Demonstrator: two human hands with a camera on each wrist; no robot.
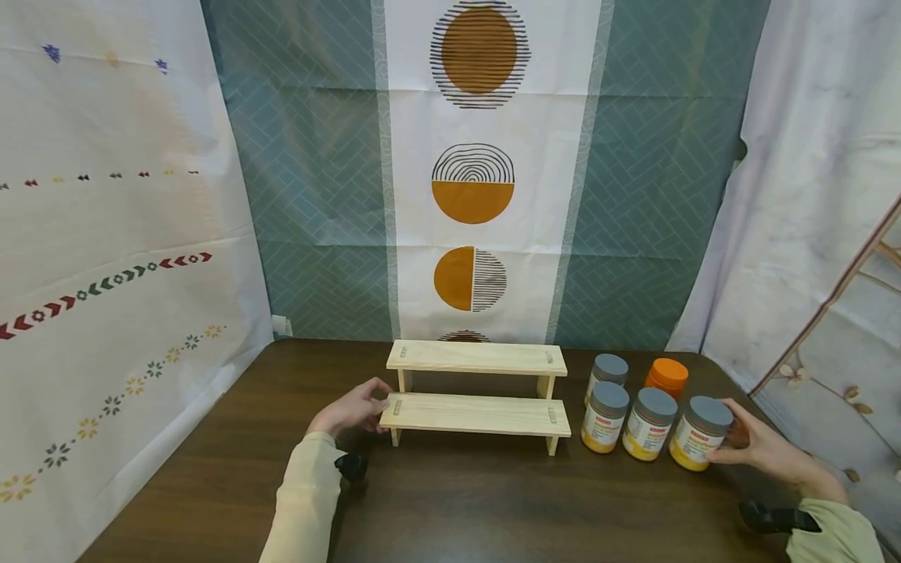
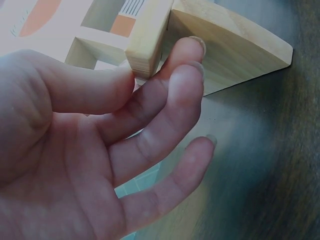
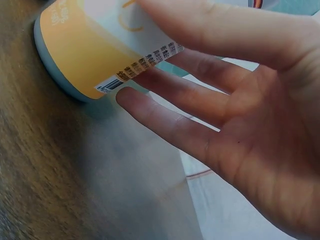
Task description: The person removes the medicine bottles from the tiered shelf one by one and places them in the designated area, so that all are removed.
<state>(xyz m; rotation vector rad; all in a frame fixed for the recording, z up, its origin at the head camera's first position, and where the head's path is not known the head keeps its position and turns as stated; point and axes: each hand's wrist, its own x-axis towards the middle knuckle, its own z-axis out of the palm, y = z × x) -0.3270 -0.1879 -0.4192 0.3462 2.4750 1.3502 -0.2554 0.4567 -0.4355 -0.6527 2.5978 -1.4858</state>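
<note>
A pale wooden two-step shelf (image 1: 479, 413) stands on the brown table. At the left end of its lower step, my left hand (image 1: 353, 408) pinches the board; in the left wrist view the thumb lies against the board's end (image 2: 147, 55) and fingertips reach beneath it. Over on the right, my right hand (image 1: 767, 446) grips a grey-lidded supplement jar (image 1: 697, 442) with a white and yellow label, standing upright. The right wrist view shows the thumb on one side of this jar (image 3: 100, 45) and fingers on the other.
Two more grey-lidded jars (image 1: 604, 418) (image 1: 647, 426) stand left of the held one. Behind them are another grey-lidded jar (image 1: 607, 369) and an orange-lidded one (image 1: 667, 375). Patterned cloths (image 1: 317, 195) hang around the table, with a ladder-like wooden frame (image 1: 823, 305) at right.
</note>
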